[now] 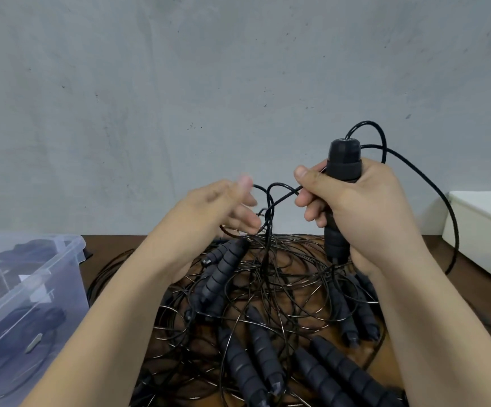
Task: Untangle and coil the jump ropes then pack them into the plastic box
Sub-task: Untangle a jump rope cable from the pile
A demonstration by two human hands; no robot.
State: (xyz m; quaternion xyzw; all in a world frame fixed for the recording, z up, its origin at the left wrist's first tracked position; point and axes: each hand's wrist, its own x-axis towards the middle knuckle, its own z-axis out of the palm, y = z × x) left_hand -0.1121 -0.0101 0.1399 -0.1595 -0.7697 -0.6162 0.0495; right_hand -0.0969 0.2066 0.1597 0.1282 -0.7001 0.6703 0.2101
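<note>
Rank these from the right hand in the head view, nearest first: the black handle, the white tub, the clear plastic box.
1. black handle: gripped in the right hand itself.
2. white tub: at the table's right edge.
3. clear plastic box: far left, across the rope pile.

Brown table — grey wall behind, white bin right.

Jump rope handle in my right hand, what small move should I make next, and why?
Probably hook the left hand through the cord loop between the hands and draw it up, clear of the pile. The right hand grips the handle upright. A cord from it crosses itself there, and strands trail down into the pile.
</note>
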